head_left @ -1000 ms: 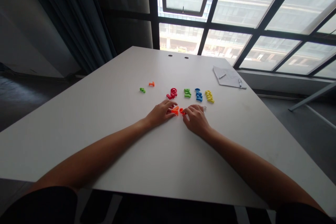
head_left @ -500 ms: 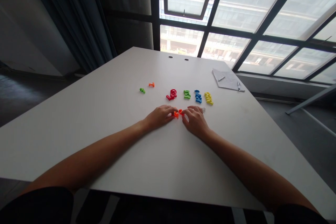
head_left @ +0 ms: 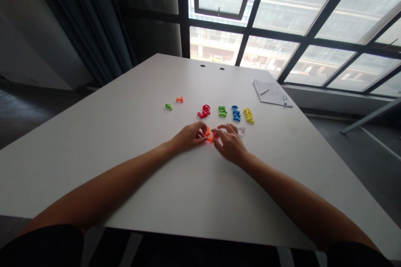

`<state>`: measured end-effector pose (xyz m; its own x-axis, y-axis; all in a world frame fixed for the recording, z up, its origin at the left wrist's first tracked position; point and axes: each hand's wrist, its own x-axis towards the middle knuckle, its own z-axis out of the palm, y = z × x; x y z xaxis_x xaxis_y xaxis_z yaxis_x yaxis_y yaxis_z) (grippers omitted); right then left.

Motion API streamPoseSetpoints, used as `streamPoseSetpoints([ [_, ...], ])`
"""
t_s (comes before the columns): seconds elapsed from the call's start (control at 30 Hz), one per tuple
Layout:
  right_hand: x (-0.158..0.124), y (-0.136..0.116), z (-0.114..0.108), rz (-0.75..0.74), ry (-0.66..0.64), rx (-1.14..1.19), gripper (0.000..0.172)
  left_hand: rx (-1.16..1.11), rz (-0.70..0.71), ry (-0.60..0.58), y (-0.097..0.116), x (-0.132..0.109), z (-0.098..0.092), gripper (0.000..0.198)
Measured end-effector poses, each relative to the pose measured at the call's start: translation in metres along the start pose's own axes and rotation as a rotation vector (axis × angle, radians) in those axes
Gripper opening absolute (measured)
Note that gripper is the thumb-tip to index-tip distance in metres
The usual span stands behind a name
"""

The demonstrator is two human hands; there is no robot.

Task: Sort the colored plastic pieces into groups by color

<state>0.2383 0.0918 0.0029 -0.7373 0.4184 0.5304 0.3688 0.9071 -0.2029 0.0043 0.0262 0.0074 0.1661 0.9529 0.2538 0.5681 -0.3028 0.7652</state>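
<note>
Small orange pieces (head_left: 208,131) lie on the white table between my two hands. My left hand (head_left: 190,136) is at their left, its thumb and fingers curled round the edge of the orange pieces. From the right, my right hand (head_left: 230,142) reaches over another orange piece (head_left: 215,135), thumb and index finger on either side of it. Fingertips partly hide the orange pieces, so their exact shapes are unclear. A whitish piece (head_left: 241,131) sits just beyond the right hand's knuckles.
Beyond the hands stand red (head_left: 204,112), green (head_left: 222,111), blue (head_left: 236,113) and yellow (head_left: 249,115) pieces in a row. Farther left are a small green piece (head_left: 168,107) and an orange one (head_left: 179,99). Paper (head_left: 272,93) with pens lies at the back right.
The fingers of my right hand have lifted and spread a little, and the orange pieces between the hands have shifted and show more. The whitish piece is more visible. The view has tilted slightly.
</note>
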Motion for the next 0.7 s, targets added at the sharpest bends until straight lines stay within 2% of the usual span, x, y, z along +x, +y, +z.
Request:
streamPoseSetpoints([
  [0.23,0.0019,0.0028,0.0003,0.106,0.103,-0.073,0.018,0.021,-0.006,0.031,0.0026,0.0018,-0.0001,0.029],
  [0.53,-0.0014,0.0055,0.0025,0.210,0.001,-0.146,0.013,0.185,-0.014,0.051,0.0060,0.0022,0.0012,0.026],
  [0.7,0.0023,0.0027,0.0039,0.200,0.005,-0.153,0.017,0.291,0.114,0.131,0.0020,0.0028,0.0009,0.023],
])
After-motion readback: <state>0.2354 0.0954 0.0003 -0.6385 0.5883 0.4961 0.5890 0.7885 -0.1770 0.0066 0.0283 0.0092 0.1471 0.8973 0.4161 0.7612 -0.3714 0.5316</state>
